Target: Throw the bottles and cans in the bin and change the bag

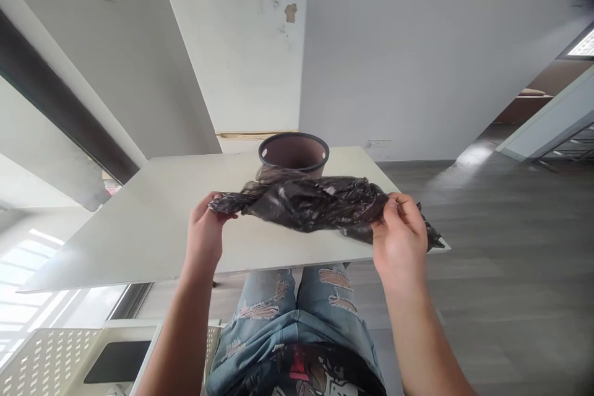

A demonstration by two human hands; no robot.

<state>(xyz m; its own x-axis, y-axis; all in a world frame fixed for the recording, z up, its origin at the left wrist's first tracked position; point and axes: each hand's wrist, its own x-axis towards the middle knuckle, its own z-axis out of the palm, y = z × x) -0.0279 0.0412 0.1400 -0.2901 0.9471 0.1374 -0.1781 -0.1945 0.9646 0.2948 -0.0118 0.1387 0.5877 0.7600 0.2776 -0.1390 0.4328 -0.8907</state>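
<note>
A crumpled black plastic bag [306,204] is stretched sideways above the white table, between my two hands. My left hand [206,223] pinches its gathered left end. At the other end, the fingers of my right hand [401,229] are closed on the plastic. Beneath and beyond my right hand, more black plastic [434,236] lies at the table's right corner; whether it belongs to the same bag I cannot tell. Just behind the held bag stands a brown trash bin [297,151] with a dark rim and side handle holes, its lower part hidden by the bag.
The white table [153,223] spans the space before me. A white refrigerator [245,55] stands behind it against the grey wall. At lower left is a cream perforated basket [51,352] beside a dark flat panel [118,362]. Wood-look floor [492,272] extends on the right.
</note>
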